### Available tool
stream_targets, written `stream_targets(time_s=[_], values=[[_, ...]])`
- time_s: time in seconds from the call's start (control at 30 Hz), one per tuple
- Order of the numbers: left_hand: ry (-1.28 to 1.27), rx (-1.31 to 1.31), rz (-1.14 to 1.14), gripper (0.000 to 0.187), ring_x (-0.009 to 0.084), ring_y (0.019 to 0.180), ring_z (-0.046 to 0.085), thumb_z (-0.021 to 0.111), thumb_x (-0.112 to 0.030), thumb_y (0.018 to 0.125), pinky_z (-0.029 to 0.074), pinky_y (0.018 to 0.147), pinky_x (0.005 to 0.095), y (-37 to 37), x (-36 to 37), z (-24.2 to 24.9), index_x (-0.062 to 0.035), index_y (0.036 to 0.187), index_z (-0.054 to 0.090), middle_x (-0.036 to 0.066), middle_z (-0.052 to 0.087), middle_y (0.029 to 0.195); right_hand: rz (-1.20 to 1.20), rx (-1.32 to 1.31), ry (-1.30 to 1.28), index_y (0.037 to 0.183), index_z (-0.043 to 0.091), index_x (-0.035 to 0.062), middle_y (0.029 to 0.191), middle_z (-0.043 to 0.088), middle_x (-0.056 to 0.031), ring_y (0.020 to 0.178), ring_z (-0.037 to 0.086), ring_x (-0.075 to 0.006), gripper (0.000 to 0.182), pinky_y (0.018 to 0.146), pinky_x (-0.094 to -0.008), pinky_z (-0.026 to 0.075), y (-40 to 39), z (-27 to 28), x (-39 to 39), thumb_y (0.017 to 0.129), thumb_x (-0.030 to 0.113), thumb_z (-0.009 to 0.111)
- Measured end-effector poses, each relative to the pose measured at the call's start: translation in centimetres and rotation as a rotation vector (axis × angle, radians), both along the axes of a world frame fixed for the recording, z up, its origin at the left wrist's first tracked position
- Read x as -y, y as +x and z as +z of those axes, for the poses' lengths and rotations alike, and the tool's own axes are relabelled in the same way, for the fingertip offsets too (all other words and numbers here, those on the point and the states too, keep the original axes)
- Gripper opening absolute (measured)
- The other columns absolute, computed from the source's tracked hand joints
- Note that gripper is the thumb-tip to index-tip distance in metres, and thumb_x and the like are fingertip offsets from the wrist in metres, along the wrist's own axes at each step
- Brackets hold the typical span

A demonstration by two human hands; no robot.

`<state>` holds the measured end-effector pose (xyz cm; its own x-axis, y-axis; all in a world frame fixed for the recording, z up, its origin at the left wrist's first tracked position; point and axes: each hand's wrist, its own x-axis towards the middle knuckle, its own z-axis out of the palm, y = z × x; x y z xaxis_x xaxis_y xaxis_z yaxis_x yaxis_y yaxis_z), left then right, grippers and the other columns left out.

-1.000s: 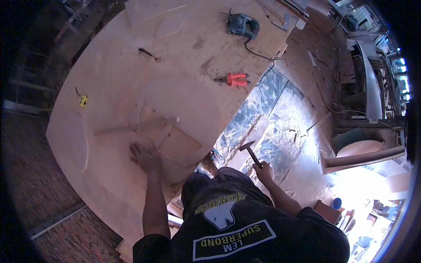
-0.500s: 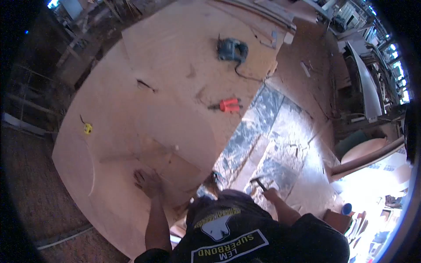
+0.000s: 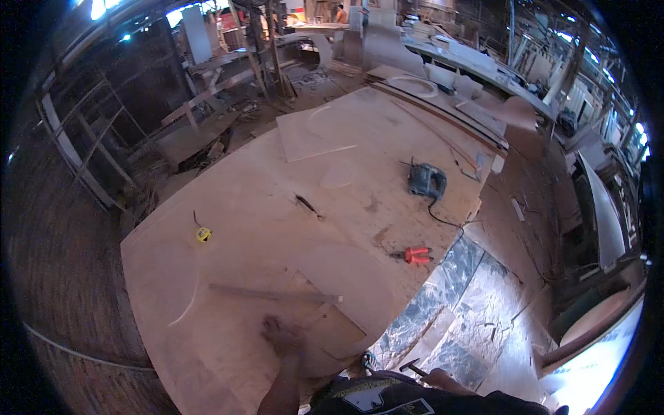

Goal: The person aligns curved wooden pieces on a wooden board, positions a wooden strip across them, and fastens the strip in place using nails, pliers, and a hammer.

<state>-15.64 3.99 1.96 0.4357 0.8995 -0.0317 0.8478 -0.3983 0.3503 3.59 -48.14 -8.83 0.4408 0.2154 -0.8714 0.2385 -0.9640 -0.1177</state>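
Note:
My left hand (image 3: 282, 337) lies palm down on a large plywood sheet (image 3: 235, 263), fingers spread, somewhat blurred. Just ahead of it are a thin wooden strip (image 3: 266, 294) and a flat plywood piece (image 3: 332, 321). Low at the right, beside the sheet's edge, my right hand (image 3: 439, 378) is closed around the handle of a hammer (image 3: 413, 368). Red-handled pliers (image 3: 418, 255) rest near the right edge, with a corded jigsaw (image 3: 426, 180) farther off. A yellow tape measure (image 3: 203, 234) sits at the left. A slim dark object (image 3: 306, 205) lies mid-sheet.
A metal square (image 3: 470, 169) and long strips lie along the far right edge of the sheet. More cut panels (image 3: 311, 135) rest at its far end. Shiny floor tiles (image 3: 456, 277) show at the right. Stacked boards (image 3: 598, 207) stand beyond, and a distant person (image 3: 341, 14) is at the back.
My view has tilted up, so the far workshop now shows and the things on the sheet sit lower and farther right. My left hand stays on the sheet; my right still holds the hammer.

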Motion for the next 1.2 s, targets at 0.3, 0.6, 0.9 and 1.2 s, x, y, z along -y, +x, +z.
stream_targets(time_s=[0.3,0.6,0.9,1.2], values=[[0.052,0.080,0.026,0.083,0.0416,0.155,0.011,0.051,-0.048,0.096,0.002,0.123,0.0610,-0.2,0.3,-0.8,0.0088,0.153,0.033,0.026,0.024,0.164,-0.036,0.095,-0.089,0.105,0.074,0.0010,0.108,0.073,-0.0248,0.105,0.070,-0.0403,0.067,0.092,-0.0478,0.055,1.0,1.7,-2.8,0.079,0.062,0.071],[0.028,-0.086,-0.037,0.072,0.0409,0.150,0.020,0.055,-0.045,0.098,0.012,0.122,0.0580,-0.9,-3.9,-2.6,0.0017,0.150,0.039,0.022,0.031,0.159,-0.158,0.669,0.364,0.089,0.067,-0.0018,0.085,0.069,-0.0304,0.083,0.069,-0.0474,0.048,0.070,-0.0575,0.051,-2.2,3.4,-3.3,0.088,0.046,0.073],[0.372,0.564,-0.153,0.035,0.0425,0.134,0.049,0.061,-0.015,0.095,0.033,0.116,0.0548,-3.3,-13.1,-1.1,0.0031,0.124,0.064,0.022,0.059,0.137,-0.300,0.532,0.852,0.095,0.063,0.0038,0.077,0.051,0.0027,0.070,0.042,-0.0069,0.019,0.061,-0.0258,0.036,-1.3,15.2,-21.8,0.098,0.021,0.068],[0.109,0.818,-0.361,0.021,0.0357,0.117,0.065,0.067,0.000,0.083,0.044,0.110,0.0456,0.6,-16.6,-1.5,0.0031,0.104,0.071,0.018,0.070,0.117,-0.579,0.432,0.844,0.100,0.063,0.0065,0.065,0.052,0.0031,0.052,0.045,-0.0044,0.026,0.046,-0.0231,0.035,2.4,14.1,-38.5,0.098,0.031,0.070]])
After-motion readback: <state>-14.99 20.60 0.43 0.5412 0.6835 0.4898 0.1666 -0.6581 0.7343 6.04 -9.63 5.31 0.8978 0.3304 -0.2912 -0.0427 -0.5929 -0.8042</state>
